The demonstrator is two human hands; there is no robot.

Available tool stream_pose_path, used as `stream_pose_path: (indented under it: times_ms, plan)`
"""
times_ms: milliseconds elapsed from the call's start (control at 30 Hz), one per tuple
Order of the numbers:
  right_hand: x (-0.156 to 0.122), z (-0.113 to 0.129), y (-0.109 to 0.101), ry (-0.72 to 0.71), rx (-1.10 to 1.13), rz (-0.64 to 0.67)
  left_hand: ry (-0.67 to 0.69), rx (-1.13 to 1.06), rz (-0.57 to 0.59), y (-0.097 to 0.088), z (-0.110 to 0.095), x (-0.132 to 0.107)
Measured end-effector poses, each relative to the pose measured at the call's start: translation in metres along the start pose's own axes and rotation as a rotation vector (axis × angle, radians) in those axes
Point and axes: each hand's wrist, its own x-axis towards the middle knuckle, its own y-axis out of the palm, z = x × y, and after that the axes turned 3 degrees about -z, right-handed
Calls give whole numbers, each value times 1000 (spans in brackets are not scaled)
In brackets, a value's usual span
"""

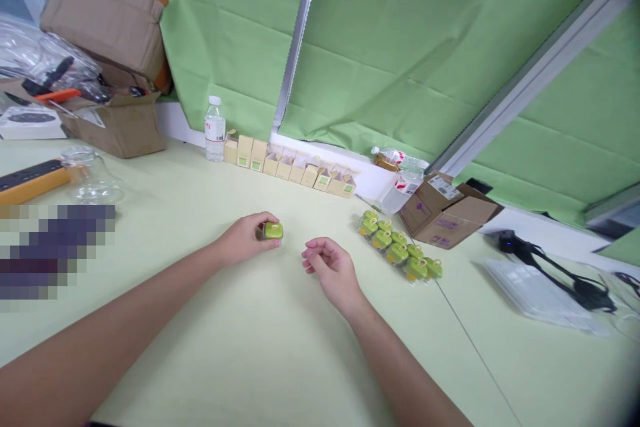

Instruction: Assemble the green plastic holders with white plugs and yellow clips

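My left hand [245,238] is closed round a small green-lidded jar [273,231], thumb on the near side and fingers on the far side; the lid faces up. To its right, my right hand [330,270] hovers over the table with fingers loosely curled and a little apart, and I see nothing held in it. Beyond that hand stands a cluster of similar small green-lidded jars [397,253] with loops on their lids and yellowish contents. At the back, a row of small cream cartons [286,165] stands along the wall, several with raised flaps.
A water bottle [215,130] stands left of the cartons. Other bottles [401,190] and an open cardboard box [445,210] are at the back right. Clear plastic bags [540,293] lie far right. On the left are a power strip [35,180], a clear plastic container [93,177] and cardboard boxes [123,127].
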Motion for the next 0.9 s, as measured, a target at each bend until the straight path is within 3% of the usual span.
stream_pose_path:
  times_ms: [233,333,433,600,900]
  plan:
    - [4,-18,-3,-99,-55,-2,68,154,-126,-13,2,10]
    - [10,-30,-4,-146,-118,-6,-40,269,-290,-34,14,29]
    - [17,-38,-7,-155,-144,-22,-90,340,-354,-61,30,55]
    - [24,-42,-11,-170,-168,-46,-111,452,-349,-94,48,91]
    - [26,-42,-8,-231,-288,-91,-131,532,-257,-98,66,92]
